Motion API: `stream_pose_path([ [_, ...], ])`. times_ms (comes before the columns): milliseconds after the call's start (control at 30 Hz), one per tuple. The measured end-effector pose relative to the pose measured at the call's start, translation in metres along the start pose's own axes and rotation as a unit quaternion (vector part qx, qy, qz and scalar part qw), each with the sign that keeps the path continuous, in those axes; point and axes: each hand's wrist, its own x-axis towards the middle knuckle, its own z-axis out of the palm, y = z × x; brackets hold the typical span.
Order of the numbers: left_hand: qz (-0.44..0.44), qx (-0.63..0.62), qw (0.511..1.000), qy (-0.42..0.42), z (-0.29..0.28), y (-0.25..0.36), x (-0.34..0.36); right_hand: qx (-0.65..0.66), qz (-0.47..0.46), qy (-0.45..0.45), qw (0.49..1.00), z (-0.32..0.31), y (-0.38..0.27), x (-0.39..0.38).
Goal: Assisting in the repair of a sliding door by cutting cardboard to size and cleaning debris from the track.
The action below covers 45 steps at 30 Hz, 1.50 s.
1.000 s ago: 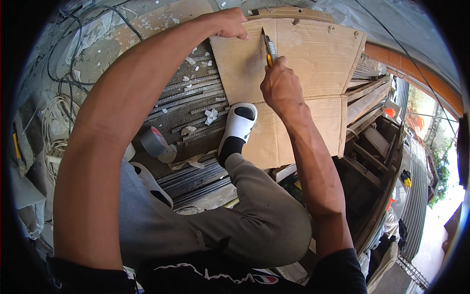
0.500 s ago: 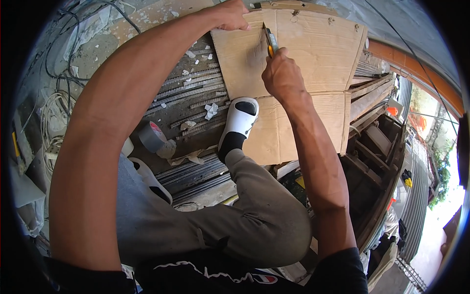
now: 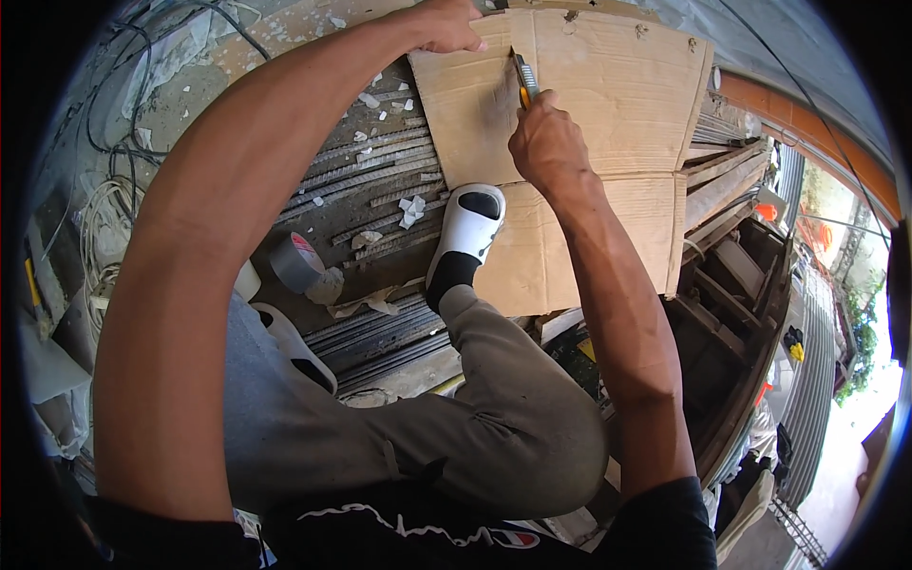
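Observation:
My left hand [image 3: 450, 27] grips the top left edge of a creased brown cardboard sheet [image 3: 608, 104], fingers curled over it. My right hand [image 3: 549, 138] is closed around a yellow and grey utility knife [image 3: 526, 81], whose blade end rests on the cardboard a little right of my left fingertips, beside a darker shaded strip. My foot in a white slide sandal [image 3: 456, 233] and black sock is at the left side of the sheet's fold. The sheet lies over steel rebar [image 3: 370, 166].
A grey tape roll [image 3: 294, 261] lies at the left among paper scraps. Black cables [image 3: 133, 142] and coiled pale wire [image 3: 104, 228] are at the far left. Wooden planks [image 3: 722, 180] and a dark wooden frame [image 3: 722, 313] are at the right, beside corrugated sheet metal [image 3: 812, 389].
Both hands and the cardboard sit higher in the view than a second ago, with a slight shift right in the surroundings. My grips on the knife and cardboard are unchanged.

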Motion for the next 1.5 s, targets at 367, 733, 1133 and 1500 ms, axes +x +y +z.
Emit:
stream_pose_path([
  [367,-0.021,-0.041,0.999,-0.020,-0.003,0.002,-0.004,-0.004,0.012,-0.009,1.000,-0.001,0.000,-0.011],
  [733,0.008,-0.018,1.000,-0.019,0.000,-0.007,-0.002,0.028,0.015,-0.027,0.999,0.002,0.005,-0.028],
  [1133,-0.007,-0.041,0.999,-0.021,-0.001,-0.009,0.002,0.036,0.020,-0.028,0.999,0.013,0.015,-0.037],
  [1500,-0.254,-0.448,0.805,0.295,0.033,0.037,-0.064,0.059,0.000,0.004,0.998,0.007,0.019,-0.043],
])
